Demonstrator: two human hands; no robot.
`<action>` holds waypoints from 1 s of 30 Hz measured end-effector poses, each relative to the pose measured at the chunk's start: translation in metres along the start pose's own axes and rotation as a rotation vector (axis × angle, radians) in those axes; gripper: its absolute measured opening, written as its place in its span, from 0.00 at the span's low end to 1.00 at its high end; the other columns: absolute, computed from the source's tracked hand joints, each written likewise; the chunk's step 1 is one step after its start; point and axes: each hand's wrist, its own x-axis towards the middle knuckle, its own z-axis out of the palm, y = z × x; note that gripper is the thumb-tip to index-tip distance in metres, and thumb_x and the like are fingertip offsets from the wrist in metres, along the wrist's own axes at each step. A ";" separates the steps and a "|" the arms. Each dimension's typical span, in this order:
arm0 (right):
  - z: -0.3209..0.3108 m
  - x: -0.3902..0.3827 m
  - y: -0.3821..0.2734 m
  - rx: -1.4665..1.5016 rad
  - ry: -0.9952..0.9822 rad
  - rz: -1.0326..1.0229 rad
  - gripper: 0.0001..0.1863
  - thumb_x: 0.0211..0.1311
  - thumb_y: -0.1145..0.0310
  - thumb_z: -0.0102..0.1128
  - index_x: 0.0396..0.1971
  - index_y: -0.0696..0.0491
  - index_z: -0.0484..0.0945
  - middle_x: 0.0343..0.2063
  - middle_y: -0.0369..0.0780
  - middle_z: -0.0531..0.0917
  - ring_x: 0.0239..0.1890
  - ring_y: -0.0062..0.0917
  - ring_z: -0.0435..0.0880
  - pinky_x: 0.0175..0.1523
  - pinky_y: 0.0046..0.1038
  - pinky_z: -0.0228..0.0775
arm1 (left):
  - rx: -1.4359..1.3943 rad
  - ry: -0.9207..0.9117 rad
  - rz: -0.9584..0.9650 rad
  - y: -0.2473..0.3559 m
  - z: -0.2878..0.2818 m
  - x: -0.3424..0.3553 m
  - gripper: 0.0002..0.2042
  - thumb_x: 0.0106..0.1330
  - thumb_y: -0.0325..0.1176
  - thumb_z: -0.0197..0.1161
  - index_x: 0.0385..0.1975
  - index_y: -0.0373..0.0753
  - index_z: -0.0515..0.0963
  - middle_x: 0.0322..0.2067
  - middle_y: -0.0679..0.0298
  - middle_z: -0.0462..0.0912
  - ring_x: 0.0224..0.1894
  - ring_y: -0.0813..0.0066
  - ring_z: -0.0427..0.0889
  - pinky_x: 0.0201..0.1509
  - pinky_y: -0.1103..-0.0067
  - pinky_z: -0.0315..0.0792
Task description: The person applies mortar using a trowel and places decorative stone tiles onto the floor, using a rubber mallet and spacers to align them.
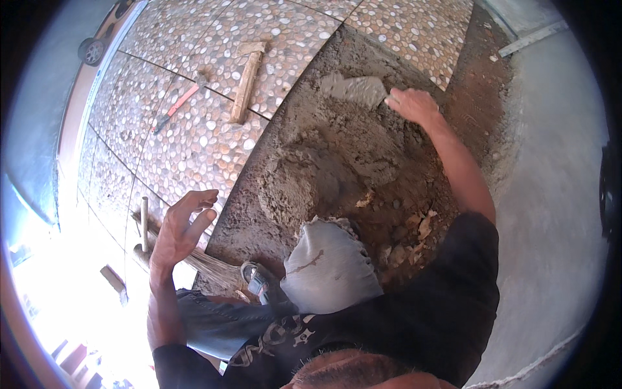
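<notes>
My right hand [414, 105] is closed around the handle of a trowel, which the fingers hide. The trowel's blade [359, 89] is smeared with grey mortar and lies flat against the wet mortar bed [369, 139] at the far side. Closer to me, a thicker heap of mortar [288, 185] rises beside bare brown soil. My left hand [184, 227] hovers at the left, near the edge of the pebble tiles [214, 155]. Its fingers are apart and hold nothing.
On the tiles lie a wooden mallet [247, 84] and a hammer with a red handle [178, 107]. A straw broom [210, 267] is beside my sandalled foot [258, 282]. Dry leaves [421, 230] litter the soil. A grey wall [551, 194] bounds the right.
</notes>
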 end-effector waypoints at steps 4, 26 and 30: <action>-0.019 0.060 0.022 0.060 -0.020 0.034 0.27 0.69 0.44 0.42 0.58 0.46 0.73 0.55 0.47 0.78 0.58 0.43 0.75 0.60 0.48 0.67 | 0.011 0.076 -0.088 -0.007 0.002 -0.006 0.17 0.68 0.33 0.60 0.52 0.31 0.74 0.47 0.52 0.81 0.49 0.63 0.81 0.54 0.72 0.73; -0.035 0.126 0.076 -0.005 0.097 0.004 0.26 0.72 0.47 0.41 0.59 0.49 0.72 0.43 0.45 0.83 0.46 0.40 0.81 0.49 0.46 0.73 | 0.221 0.159 -0.147 0.080 -0.024 0.009 0.17 0.66 0.30 0.60 0.53 0.32 0.75 0.47 0.55 0.81 0.50 0.64 0.80 0.55 0.73 0.72; -0.043 0.105 0.051 0.554 -0.268 0.328 0.30 0.74 0.48 0.37 0.65 0.52 0.65 0.44 0.46 0.83 0.45 0.39 0.82 0.46 0.44 0.72 | 0.257 0.027 -0.184 0.101 -0.010 0.023 0.17 0.67 0.33 0.60 0.53 0.35 0.75 0.48 0.55 0.80 0.52 0.62 0.79 0.56 0.71 0.71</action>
